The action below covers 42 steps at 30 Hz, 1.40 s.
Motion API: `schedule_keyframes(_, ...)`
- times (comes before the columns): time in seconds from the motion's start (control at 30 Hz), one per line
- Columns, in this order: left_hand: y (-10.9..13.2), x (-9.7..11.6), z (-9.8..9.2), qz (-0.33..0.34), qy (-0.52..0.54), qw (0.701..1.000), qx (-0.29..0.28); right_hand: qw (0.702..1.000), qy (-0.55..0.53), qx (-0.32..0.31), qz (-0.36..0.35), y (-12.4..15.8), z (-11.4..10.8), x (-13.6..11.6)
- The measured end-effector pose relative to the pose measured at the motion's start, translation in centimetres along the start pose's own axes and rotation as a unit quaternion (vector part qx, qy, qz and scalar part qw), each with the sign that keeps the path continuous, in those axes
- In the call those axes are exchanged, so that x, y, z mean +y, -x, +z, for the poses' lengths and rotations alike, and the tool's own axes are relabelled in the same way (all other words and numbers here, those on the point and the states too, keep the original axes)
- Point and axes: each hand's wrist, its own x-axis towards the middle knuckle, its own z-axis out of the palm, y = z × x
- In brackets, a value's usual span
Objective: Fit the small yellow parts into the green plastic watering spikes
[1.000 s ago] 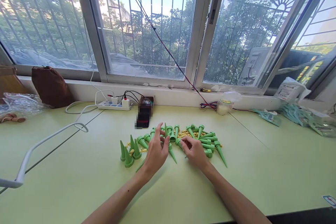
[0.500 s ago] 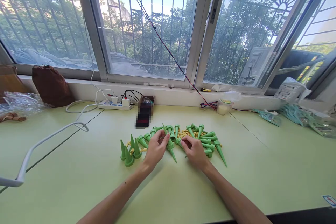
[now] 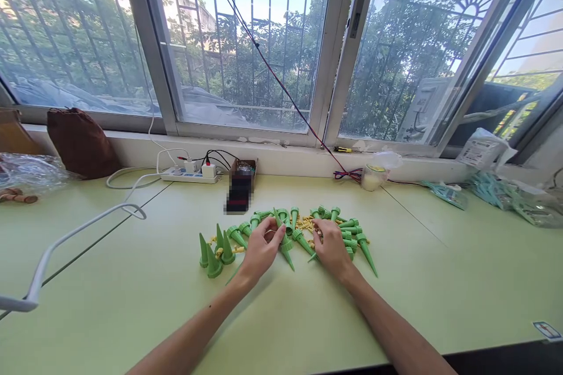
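My left hand [image 3: 260, 248] is closed, its thumb and fingertips gripping a green plastic spike [image 3: 278, 220] held upright with its tip up. Just beneath that lies another green spike, its point toward me. My right hand [image 3: 331, 246] reaches over the pile of small yellow plastic pieces [image 3: 303, 222]; its thumb and fingers are curved and apart, with nothing visible between them. A green capped spike [image 3: 302, 240] rests on the table between my hands. More spikes [image 3: 366, 253] lie around the yellow pile, partly covered by my right hand.
Several green spikes [image 3: 213, 263] stand tip-up at the left, with a few yellow pieces beside them. Behind are a power strip [image 3: 176, 175] with cables, a small box [image 3: 246, 170] and a jar [image 3: 373, 178]. A white bent tube [image 3: 57, 252] crosses the table's left side.
My right hand has moved off the capped spike and up toward the yellow pile, its fingers parting. My left hand keeps its grip. The view has shifted slightly.
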Motion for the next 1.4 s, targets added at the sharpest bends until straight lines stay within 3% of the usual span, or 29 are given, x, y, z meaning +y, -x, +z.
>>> schedule_keyframes(0.2, 0.31, 0.36, 0.22, 0.009, 0.004, 1.0, -0.007, 0.997, 0.044, -0.059, 0.033, 0.17, 0.28, 0.18)
schedule_keyframes(0.8, 0.38, 0.11, 0.31, 0.019, -0.04, 0.999, -0.019, 0.994, 0.027, -0.107, 0.001, 0.46, 0.29, -0.26)
schedule_keyframes(1.4, 0.48, 0.04, 0.33, 0.017, -0.06, 0.998, -0.026, 0.991, 0.034, -0.126, 0.019, 0.53, 0.13, -0.59)
